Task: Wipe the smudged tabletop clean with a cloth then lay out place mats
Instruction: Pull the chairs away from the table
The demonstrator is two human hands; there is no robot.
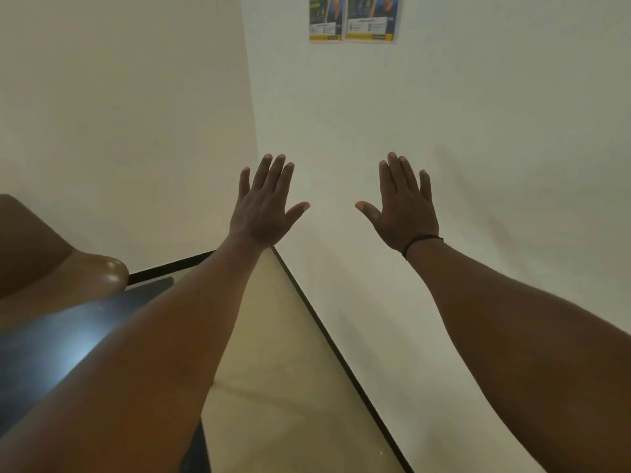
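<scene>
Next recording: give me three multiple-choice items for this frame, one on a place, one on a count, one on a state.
1. Where is the black band?
A. right wrist
B. left wrist
C. on the tabletop

2. How many posters hang on the wall?
A. one
B. two
C. four

3. What do the left hand and right hand hold?
A. a cloth
B. a place mat
C. nothing

Answers: 1 A, the band circles the right wrist. 2 B, two posters hang side by side. 3 C, both hands are raised with fingers straight and spread.
</scene>
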